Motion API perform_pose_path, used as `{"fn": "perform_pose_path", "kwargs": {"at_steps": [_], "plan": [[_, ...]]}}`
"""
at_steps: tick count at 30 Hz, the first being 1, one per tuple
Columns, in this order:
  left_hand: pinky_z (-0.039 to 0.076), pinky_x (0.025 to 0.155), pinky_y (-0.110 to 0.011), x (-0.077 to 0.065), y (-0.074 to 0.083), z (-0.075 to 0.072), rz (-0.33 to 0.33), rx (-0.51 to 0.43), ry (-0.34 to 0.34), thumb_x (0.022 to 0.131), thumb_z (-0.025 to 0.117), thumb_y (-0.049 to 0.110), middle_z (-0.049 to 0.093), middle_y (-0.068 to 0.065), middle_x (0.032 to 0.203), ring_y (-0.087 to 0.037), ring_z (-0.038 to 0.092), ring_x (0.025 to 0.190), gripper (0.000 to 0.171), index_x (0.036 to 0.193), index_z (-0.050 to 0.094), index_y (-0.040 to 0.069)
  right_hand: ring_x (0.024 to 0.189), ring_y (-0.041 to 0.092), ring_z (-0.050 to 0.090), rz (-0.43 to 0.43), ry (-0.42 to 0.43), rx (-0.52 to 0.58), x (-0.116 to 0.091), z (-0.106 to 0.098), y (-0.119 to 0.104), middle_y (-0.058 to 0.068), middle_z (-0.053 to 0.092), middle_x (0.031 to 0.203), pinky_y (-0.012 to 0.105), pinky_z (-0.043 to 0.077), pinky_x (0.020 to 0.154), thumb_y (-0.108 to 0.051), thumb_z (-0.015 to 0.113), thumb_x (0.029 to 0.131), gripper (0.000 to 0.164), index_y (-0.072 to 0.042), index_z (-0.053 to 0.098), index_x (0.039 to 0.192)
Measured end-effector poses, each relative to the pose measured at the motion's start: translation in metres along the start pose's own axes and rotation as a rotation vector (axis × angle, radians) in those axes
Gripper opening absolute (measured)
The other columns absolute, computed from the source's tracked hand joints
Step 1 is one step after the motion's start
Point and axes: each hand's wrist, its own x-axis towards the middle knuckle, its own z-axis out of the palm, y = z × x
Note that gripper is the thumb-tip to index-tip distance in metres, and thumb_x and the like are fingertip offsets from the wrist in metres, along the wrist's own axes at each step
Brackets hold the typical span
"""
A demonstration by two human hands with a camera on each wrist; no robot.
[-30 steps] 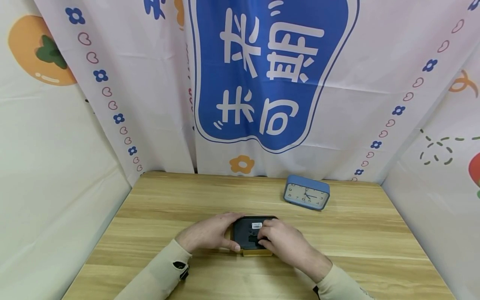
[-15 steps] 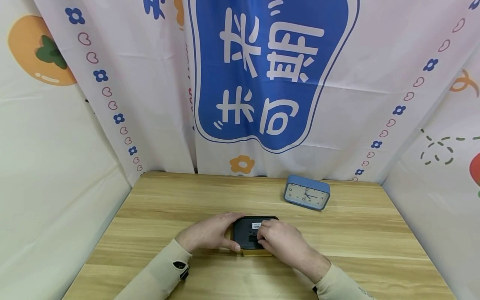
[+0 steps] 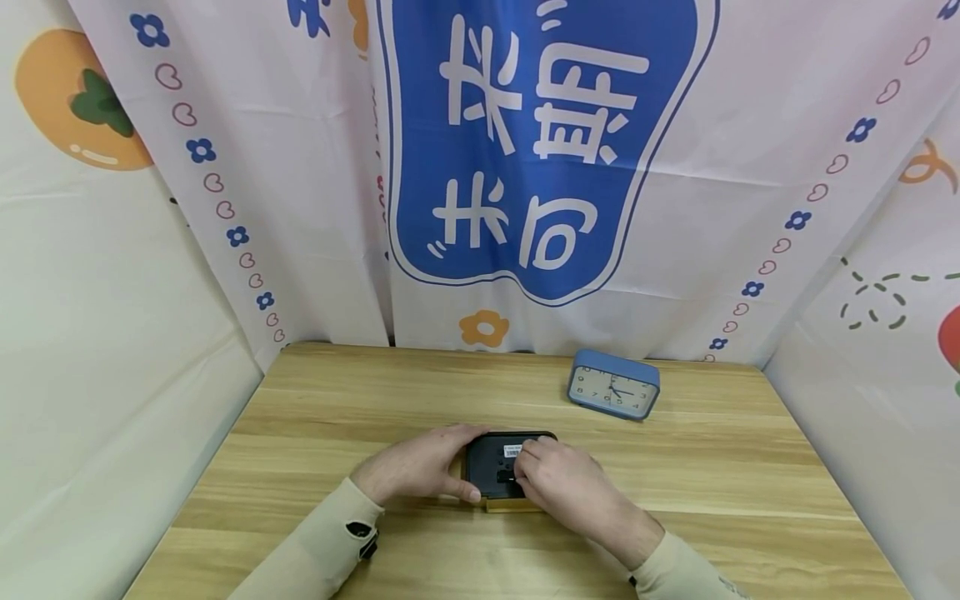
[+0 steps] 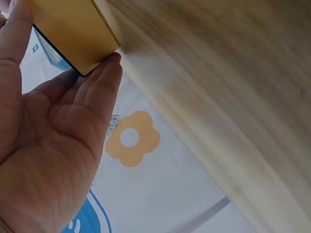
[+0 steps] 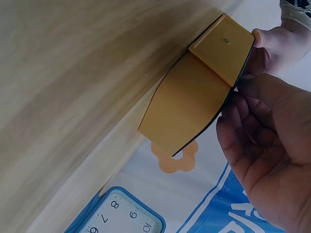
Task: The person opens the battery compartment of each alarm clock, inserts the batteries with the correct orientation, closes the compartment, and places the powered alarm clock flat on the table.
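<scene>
A yellow box-shaped clock [image 3: 483,467] lies on the table with its black back upward. On that back are a white barcode label [image 3: 512,451] and a dark battery slot [image 3: 506,477]. My left hand [image 3: 420,464] holds the clock's left end between thumb and fingers. My right hand [image 3: 562,479] has its fingers curled down at the slot; whatever they may pinch is hidden. In the right wrist view, the right hand [image 5: 277,131] covers part of the black side, and the yellow side [image 5: 189,97] shows a raised panel with a screw.
A blue alarm clock [image 3: 613,387] stands at the back right of the wooden table [image 3: 360,379]. A printed white cloth [image 3: 330,208] hangs behind the table's rear edge, and more cloth flanks both sides.
My right fingers have shifted slightly at the slot, and the dark piece showing beside them looks smaller than a second ago. The left hand and the yellow clock stay in place.
</scene>
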Motion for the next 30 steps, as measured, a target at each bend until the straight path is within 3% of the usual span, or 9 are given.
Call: {"fn": "perform_pose_path", "kwargs": {"at_steps": [30], "plan": [[0.049, 0.139, -0.059, -0.0007, 0.0001, -0.0001, -0.019, -0.013, -0.005, 0.095, 0.098, 0.05, 0.057, -0.016, 0.18, -0.038, 0.057, 0.166, 0.106, 0.178, 0.048, 0.007, 0.088, 0.009, 0.069, 0.036, -0.006, 0.041, 0.0008, 0.0056, -0.0041, -0.007, 0.079, 0.097, 0.021, 0.067, 0.073, -0.02, 0.093, 0.101, 0.013, -0.02, 0.081, 0.095]]}}
